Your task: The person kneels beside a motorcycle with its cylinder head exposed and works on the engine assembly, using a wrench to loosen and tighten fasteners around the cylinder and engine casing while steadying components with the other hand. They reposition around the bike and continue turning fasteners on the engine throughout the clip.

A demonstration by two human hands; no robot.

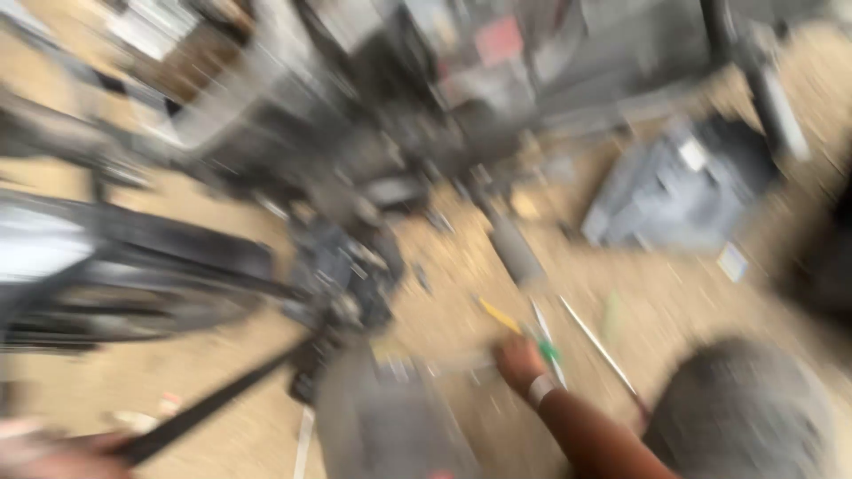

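I count two of my hands in view, the right hand [519, 362] and the left hand [53, 452]. On the sandy floor [674, 302] lie one yellow-handled tool [499, 315], one green-handled tool [548, 350], one thin metal rod [596, 344] and one grey plastic crate [679, 186]. Blur hides any further count.

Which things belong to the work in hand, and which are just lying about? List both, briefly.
In hand (the view is blurred):
right hand at the green-handled tool
left hand at the dark bar

Lying about on the sandy ground:
yellow-handled tool
metal rod
grey cylinder
grey panel
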